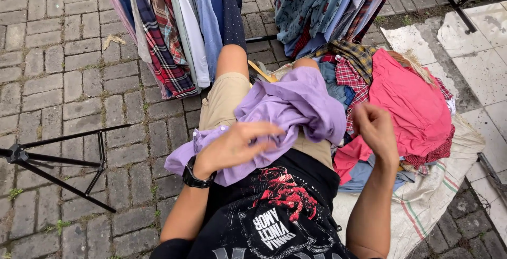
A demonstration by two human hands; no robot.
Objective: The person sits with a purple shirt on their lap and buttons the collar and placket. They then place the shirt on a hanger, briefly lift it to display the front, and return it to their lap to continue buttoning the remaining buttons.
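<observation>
A crumpled lilac shirt (296,105) lies across my lap, over beige shorts. My left hand (237,144), with a black watch on the wrist, rests flat on the shirt near its cuff, fingers spread and slightly blurred. My right hand (375,128) hovers just right of the shirt with fingers curled; whether it grips any cloth is not visible. Beside my right hand lies a heap of clothes topped by a pink garment (412,100) and a red checked shirt (351,79).
The heap sits on a striped woven sack (428,201). Shirts hang on racks ahead: plaid and blue ones (179,26) at left, patterned ones (327,5) at right. A black rack foot (58,164) stands on the brick paving at left.
</observation>
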